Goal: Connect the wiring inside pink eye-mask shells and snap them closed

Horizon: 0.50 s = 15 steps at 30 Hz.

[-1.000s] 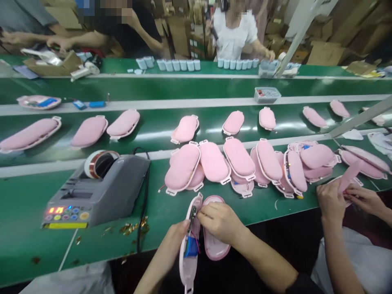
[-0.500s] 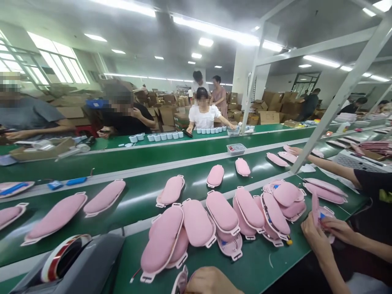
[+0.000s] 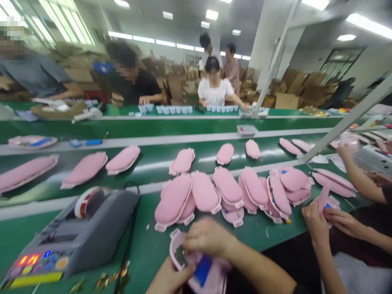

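Both hands: the left hand (image 3: pixel 167 281) and right hand (image 3: pixel 208 237) are working at the bottom edge of the view, meeting on one open pink shell (image 3: pixel 196 265).
Change: half a second ago only the top of the right hand was showing; now the view is dropping back and the shell is showing again, flatter than a second ago, when it was standing on edge.
Meaning: the work is judged to be carrying on inside the same shell.
Left fingers: curling under the shell's near edge, gripping it beside the circuit board (image 3: pixel 180 256).
Right fingers: bending down over the shell's top, pressing on it; their tips are blurred.
Shell's place: at the near edge of the table (image 3: pixel 147 245), with the blue battery (image 3: pixel 202 270) showing inside, just right of the tape dispenser (image 3: pixel 76 232).
Neighbour: another person's hands (image 3: pixel 324 216) are holding a pink part well to the right.
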Each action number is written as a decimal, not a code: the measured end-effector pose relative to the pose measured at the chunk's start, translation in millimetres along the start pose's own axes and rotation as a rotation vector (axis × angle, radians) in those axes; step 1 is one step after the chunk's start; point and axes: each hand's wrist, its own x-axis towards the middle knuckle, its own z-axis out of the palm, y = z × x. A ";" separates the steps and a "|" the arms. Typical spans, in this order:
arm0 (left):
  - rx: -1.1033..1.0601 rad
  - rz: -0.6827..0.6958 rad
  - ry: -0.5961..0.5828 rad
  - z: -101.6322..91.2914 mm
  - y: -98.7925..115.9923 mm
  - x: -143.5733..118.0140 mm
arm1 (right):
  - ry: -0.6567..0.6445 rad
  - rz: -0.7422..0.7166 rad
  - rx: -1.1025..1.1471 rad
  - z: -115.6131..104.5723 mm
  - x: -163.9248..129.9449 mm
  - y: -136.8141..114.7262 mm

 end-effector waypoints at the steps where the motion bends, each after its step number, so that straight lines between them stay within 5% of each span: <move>1: -0.037 -0.032 0.013 4.2 -4.3 -1.5 | -0.005 -0.001 0.059 3.2 -0.5 1.1; 6: -0.171 -0.165 0.121 8.6 -26.7 -12.4 | 0.044 0.084 0.300 27.6 -13.7 -1.9; 15: -0.207 0.005 0.318 13.9 -40.2 -18.6 | 0.175 0.234 0.348 17.6 -12.1 -20.9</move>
